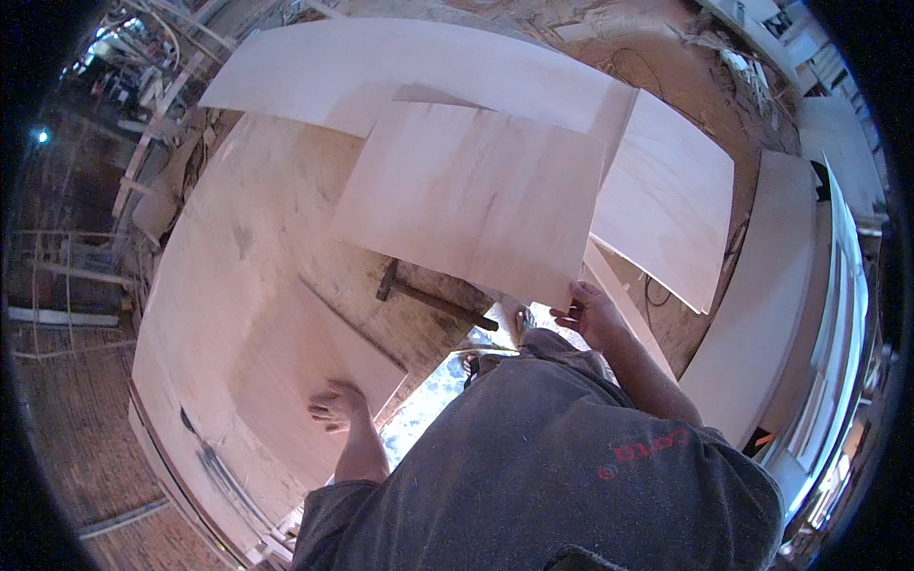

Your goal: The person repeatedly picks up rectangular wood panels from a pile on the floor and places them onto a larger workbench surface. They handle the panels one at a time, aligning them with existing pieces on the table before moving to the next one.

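My right hand (596,316) pinches the near right corner of a thin, pale plywood sheet (471,196). That sheet slants over the worktable and overlaps larger panels behind it. My left hand (338,407) rests palm down on a smaller plywood piece (300,357) lying flat at the table's near left. Between the two sheets lies a hammer (435,303), its head to the left and its handle pointing towards me; the held sheet hangs close above it.
The stained worktable (243,193) spreads left. A long plywood panel (428,53) lies across the far side, with another plywood panel (668,185) on the right. More boards (764,264) lean at far right. Scraps and a cable (643,64) litter the ground.
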A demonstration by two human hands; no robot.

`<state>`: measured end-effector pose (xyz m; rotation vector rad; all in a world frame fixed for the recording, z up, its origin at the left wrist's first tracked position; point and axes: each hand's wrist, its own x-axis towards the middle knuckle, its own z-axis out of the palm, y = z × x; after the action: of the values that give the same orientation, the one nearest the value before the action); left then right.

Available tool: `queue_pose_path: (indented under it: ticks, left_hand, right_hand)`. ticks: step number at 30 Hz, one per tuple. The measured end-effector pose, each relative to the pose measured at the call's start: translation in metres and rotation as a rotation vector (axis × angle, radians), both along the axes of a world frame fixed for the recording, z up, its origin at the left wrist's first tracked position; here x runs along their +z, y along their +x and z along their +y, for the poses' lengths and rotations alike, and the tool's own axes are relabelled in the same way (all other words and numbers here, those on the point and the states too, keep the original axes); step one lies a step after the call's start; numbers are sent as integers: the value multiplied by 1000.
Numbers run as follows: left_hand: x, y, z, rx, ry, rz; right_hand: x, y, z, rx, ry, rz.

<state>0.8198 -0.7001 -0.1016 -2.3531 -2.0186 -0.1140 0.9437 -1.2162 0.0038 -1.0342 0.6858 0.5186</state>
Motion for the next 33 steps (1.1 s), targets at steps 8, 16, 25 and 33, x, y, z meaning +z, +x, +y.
queue_pose_path:
  ticks: [8,16,25,33]
  left_hand:
    - [-6,-4,3,13,-27,-5]
    - [-30,-9,16,26,-12,45]
    - [-70,-16,36,11,129,93]
    - [-49,-9,25,7,79,45]
  right_hand:
    - [-21,-2,-11,-387,151,15]
    - [-4,-8,-8,-461,399,-67]
    - [52,-10,-6,-222,459,-398]
    - [92,-9,10,-144,325,-381]
